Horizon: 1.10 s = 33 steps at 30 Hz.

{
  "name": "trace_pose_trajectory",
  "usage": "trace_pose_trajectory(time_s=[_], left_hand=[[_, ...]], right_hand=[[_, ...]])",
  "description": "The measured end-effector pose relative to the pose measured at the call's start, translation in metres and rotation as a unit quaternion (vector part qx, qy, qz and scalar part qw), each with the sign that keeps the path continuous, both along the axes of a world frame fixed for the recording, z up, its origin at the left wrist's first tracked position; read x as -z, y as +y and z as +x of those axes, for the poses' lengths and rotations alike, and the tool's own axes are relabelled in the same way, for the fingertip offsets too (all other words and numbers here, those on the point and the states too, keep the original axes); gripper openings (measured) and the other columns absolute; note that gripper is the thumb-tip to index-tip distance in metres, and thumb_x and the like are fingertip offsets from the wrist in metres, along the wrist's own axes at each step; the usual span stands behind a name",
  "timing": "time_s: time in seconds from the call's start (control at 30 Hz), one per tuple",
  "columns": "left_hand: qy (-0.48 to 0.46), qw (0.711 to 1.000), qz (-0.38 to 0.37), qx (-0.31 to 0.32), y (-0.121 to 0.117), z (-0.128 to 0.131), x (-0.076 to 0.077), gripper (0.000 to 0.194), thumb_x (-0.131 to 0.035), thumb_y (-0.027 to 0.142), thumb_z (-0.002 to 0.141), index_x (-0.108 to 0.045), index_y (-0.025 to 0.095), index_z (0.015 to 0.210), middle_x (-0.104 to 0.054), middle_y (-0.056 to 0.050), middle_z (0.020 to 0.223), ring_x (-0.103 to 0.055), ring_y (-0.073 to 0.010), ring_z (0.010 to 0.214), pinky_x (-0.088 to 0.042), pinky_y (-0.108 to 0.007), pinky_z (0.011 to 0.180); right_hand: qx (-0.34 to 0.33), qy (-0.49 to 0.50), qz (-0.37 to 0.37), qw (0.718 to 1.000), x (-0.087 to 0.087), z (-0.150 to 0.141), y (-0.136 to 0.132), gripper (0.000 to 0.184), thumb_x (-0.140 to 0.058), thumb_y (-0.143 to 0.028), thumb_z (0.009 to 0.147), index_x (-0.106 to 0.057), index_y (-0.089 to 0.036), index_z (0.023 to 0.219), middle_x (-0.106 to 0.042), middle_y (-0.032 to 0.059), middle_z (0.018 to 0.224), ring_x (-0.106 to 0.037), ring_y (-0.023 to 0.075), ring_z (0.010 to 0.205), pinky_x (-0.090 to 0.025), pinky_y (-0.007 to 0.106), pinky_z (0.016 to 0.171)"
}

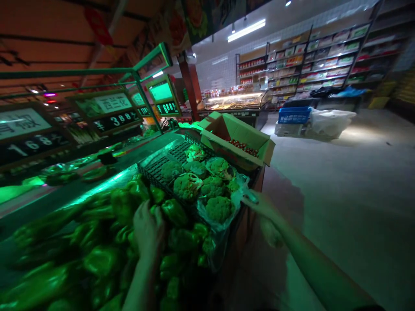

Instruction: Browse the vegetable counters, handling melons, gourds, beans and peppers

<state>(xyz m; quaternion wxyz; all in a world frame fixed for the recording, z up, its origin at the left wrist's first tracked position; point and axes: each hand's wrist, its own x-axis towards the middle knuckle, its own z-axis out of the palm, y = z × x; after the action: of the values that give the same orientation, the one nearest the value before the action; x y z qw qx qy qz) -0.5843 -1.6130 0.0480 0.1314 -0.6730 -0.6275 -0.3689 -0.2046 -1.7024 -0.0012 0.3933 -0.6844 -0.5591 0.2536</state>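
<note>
My left hand [148,226] reaches into a heap of green peppers [102,259], its fingers curled over one green pepper [157,210] beside the crate's near corner. The fingertips are partly hidden. Off to the right, my right hand [267,214] is closed on the edge of a thin clear plastic bag [218,250]. The bag hangs over the crate's front side, against the nearest heads of broccoli [219,209]; what lies inside it is hard to make out. More heads sit in the black plastic crate [155,170], some with pale stems showing.
Behind the crate stands an open cardboard box [249,162] with small red fruits [243,147]. Price signs [115,112] hang from a green-lit rail at left. Beyond the stand, a blue basket [294,115] rests on the floor [343,190] near shelves [327,60].
</note>
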Motion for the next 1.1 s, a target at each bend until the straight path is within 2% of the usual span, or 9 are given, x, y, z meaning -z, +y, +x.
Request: trace_pose_trajectory(time_s=[0.13, 0.2, 0.3, 0.5, 0.63, 0.77, 0.87, 0.97, 1.1], left_hand=[[0.022, 0.996, -0.024, -0.082, 0.039, 0.067, 0.023, 0.063, -0.04, 0.043, 0.096, -0.046, -0.005, 0.137, -0.055, -0.03, 0.134, -0.052, -0.0413, 0.126, -0.047, -0.055, 0.101], [0.02, 0.995, -0.023, -0.1, 0.052, 0.083, 0.04, 0.066, -0.036, 0.044, 0.097, -0.045, -0.006, 0.138, -0.06, -0.031, 0.127, -0.052, -0.0436, 0.127, -0.044, -0.06, 0.101], [0.035, 0.994, -0.013, -0.104, 0.059, 0.084, 0.06, 0.067, -0.03, 0.045, 0.099, -0.04, -0.003, 0.144, -0.061, -0.03, 0.127, -0.044, -0.0403, 0.136, -0.036, -0.059, 0.11], [0.038, 0.99, 0.001, -0.132, 0.06, 0.081, 0.07, 0.061, -0.028, 0.04, 0.1, -0.038, 0.001, 0.146, -0.061, -0.026, 0.131, -0.043, -0.0369, 0.138, -0.034, -0.057, 0.111], [0.041, 0.99, 0.001, -0.138, 0.061, 0.087, 0.072, 0.059, -0.027, 0.036, 0.1, -0.038, 0.002, 0.147, -0.059, -0.025, 0.135, -0.043, -0.0349, 0.139, -0.033, -0.056, 0.112], [0.043, 0.988, 0.005, -0.145, 0.061, 0.086, 0.074, 0.057, -0.026, 0.034, 0.1, -0.039, 0.003, 0.147, -0.057, -0.025, 0.138, -0.043, -0.0335, 0.139, -0.034, -0.056, 0.112], [0.045, 0.988, 0.009, -0.146, 0.061, 0.083, 0.075, 0.056, -0.028, 0.033, 0.1, -0.04, 0.004, 0.146, -0.058, -0.024, 0.137, -0.044, -0.0325, 0.138, -0.034, -0.054, 0.113], [0.043, 0.988, 0.012, -0.147, 0.062, 0.082, 0.076, 0.056, -0.029, 0.033, 0.099, -0.04, 0.005, 0.146, -0.058, -0.024, 0.137, -0.045, -0.0323, 0.138, -0.035, -0.054, 0.113], [0.032, 0.987, 0.014, -0.157, 0.064, 0.084, 0.077, 0.055, -0.029, 0.031, 0.099, -0.04, 0.005, 0.146, -0.058, -0.024, 0.136, -0.044, -0.0329, 0.138, -0.034, -0.055, 0.112]], right_hand=[[-0.272, 0.011, 0.044, 0.961, -0.001, -0.051, -0.015, 0.033, -0.062, -0.052, 0.084, -0.063, -0.019, 0.088, -0.061, -0.0001, 0.074, -0.057, 0.0152, 0.066, -0.042, 0.025, 0.061], [-0.323, 0.075, 0.034, 0.943, 0.001, -0.064, -0.016, 0.03, -0.064, -0.049, 0.083, -0.062, -0.019, 0.088, -0.058, -0.0016, 0.074, -0.055, 0.0134, 0.066, -0.041, 0.023, 0.059], [-0.27, 0.148, -0.02, 0.951, 0.003, -0.053, -0.001, 0.034, -0.063, -0.05, 0.083, -0.064, -0.02, 0.098, -0.057, -0.0025, 0.072, -0.053, 0.0129, 0.061, -0.044, 0.024, 0.056], [-0.005, 0.092, -0.06, 0.994, -0.01, 0.04, 0.052, 0.048, -0.054, -0.051, 0.087, -0.063, -0.02, 0.123, -0.064, 0.0012, 0.078, -0.06, 0.0151, 0.056, -0.051, 0.029, 0.059], [-0.06, 0.073, -0.049, 0.994, -0.025, 0.036, 0.068, 0.049, -0.053, -0.055, 0.087, -0.063, -0.021, 0.12, -0.063, 0.0005, 0.074, -0.057, 0.0144, 0.053, -0.049, 0.028, 0.057], [-0.24, 0.012, 0.012, 0.971, -0.042, -0.041, 0.064, 0.035, -0.062, -0.053, 0.082, -0.065, -0.019, 0.088, -0.061, -0.0002, 0.073, -0.059, 0.0152, 0.068, -0.041, 0.023, 0.06], [-0.32, 0.019, 0.007, 0.947, -0.055, -0.091, 0.061, 0.034, -0.064, -0.054, 0.083, -0.063, -0.02, 0.086, -0.062, -0.0021, 0.072, -0.059, 0.0136, 0.066, -0.038, 0.022, 0.057], [-0.292, 0.005, -0.03, 0.956, -0.063, -0.096, 0.073, 0.034, -0.063, -0.054, 0.086, -0.064, -0.02, 0.087, -0.064, -0.0024, 0.072, -0.06, 0.0123, 0.06, -0.037, 0.02, 0.053], [-0.175, -0.054, -0.065, 0.981, -0.07, -0.048, 0.107, 0.036, -0.051, -0.053, 0.094, -0.064, -0.02, 0.096, -0.069, 0.0011, 0.08, -0.061, 0.0124, 0.054, -0.041, 0.022, 0.052]])
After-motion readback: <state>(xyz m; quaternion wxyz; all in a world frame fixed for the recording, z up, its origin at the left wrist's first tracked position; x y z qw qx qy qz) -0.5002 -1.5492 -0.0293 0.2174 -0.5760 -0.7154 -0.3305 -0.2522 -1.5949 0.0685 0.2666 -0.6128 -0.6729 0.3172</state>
